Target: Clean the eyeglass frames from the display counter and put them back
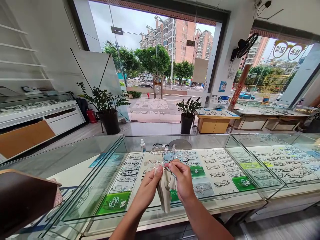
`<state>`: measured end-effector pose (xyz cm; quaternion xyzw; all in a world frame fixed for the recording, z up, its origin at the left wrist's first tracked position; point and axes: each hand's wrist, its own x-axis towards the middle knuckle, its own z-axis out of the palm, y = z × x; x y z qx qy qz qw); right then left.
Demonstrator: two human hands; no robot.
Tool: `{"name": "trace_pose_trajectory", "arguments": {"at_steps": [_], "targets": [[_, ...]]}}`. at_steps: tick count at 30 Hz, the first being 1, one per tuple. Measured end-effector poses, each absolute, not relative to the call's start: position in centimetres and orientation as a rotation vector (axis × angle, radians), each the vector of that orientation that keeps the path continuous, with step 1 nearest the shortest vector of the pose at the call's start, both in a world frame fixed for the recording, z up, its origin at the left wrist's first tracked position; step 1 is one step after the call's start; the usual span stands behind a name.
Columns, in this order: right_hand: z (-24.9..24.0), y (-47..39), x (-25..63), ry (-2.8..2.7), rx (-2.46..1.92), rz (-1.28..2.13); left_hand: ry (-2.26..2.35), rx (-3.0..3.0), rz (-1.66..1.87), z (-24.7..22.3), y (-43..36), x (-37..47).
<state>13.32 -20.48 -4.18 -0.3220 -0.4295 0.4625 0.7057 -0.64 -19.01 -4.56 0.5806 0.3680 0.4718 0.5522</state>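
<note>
Over the glass display case, my left hand (150, 181) is closed, pinching a pale cleaning cloth (163, 197) between thumb and fingers. The cloth hangs down in folds between my two hands. My right hand (184, 178) is also closed, on a thin-framed pair of eyeglasses (174, 150), with part of the cloth bunched against it. One rim of the glasses stands up above my fingertips. Other parts of the frame are covered by the cloth and fingers or blend into the display behind. A small white bottle (142, 145) stands on the glass, beyond my left hand.
Rows of eyeglasses (217, 174) lie inside the display case (140, 213), beside green cards (113, 203). A dark brown object (27, 203) fills the near left. Past the counter are two potted plants (110, 121) (187, 122), a red extinguisher (91, 116) and a large window.
</note>
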Motion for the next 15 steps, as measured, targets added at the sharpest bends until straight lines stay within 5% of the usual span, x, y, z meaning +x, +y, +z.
{"name": "trace_pose_trajectory", "arguments": {"at_steps": [15], "targets": [[-3.7,-20.2,16.7,-0.838,-0.779,1.107,1.41,1.515,1.245,-5.7,-13.0,-11.3]]}}
